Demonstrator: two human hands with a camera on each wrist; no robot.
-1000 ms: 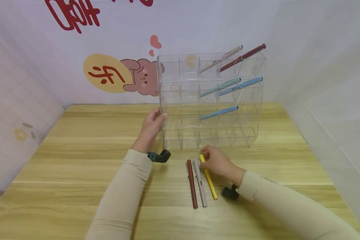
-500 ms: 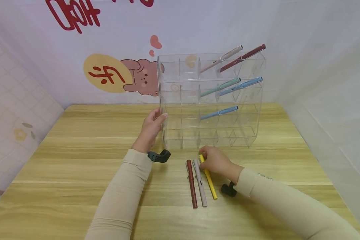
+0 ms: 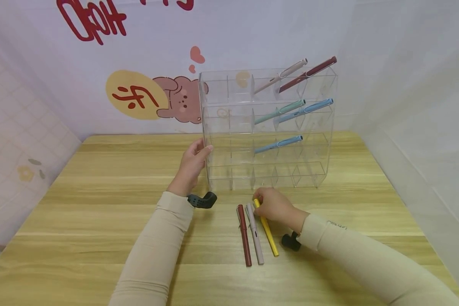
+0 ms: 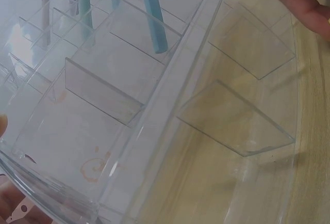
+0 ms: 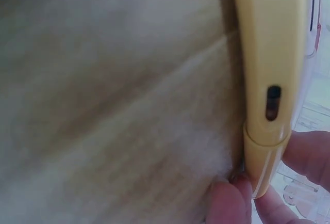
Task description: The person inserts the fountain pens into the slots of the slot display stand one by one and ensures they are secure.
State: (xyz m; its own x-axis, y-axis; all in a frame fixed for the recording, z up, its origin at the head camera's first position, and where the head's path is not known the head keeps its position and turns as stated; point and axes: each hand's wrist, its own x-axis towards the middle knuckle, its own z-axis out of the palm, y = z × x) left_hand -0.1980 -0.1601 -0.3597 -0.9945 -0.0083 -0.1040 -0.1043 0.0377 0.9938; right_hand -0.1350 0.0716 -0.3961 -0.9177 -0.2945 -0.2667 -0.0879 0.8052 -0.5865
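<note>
**Clear plastic tiered rack [image 3: 241, 171] held by left hand [image 3: 191, 163]; right hand [image 3: 277, 207] pinching slim yellow capped pen [image 3: 267, 231]**

Wood-grain bench [image 3: 99, 212] under it all. White backdrop [image 3: 290, 25] behind, printed with red lettering and a pinkish-brown cartoon bear [image 3: 185, 102]. Rack stands toward bench's far side, four tiers, divided slots. Left hand at rack's left side wall, thumb in front, fingers behind; grip closed on that wall. Right hand low, just in front of rack; its grip has thumb and fingers around the yellow pen's cap end. Can't tell whether that end is off the bench.

Five slim clipped pens in rack, all leaning right: pale pinkish-grey pen [image 3: 281, 76] and dark red pen [image 3: 307, 75] top tier; mint-green pen [image 3: 279, 112] and light blue pen [image 3: 305, 111] second; blue pen [image 3: 278, 144] third. Exact slots hard to read through clear walls.

In front of rack, side by side, left to right: brick-red pen [image 3: 244, 238] and pale lilac-grey pen [image 3: 255, 238] on bench, then the yellow one.
</note>
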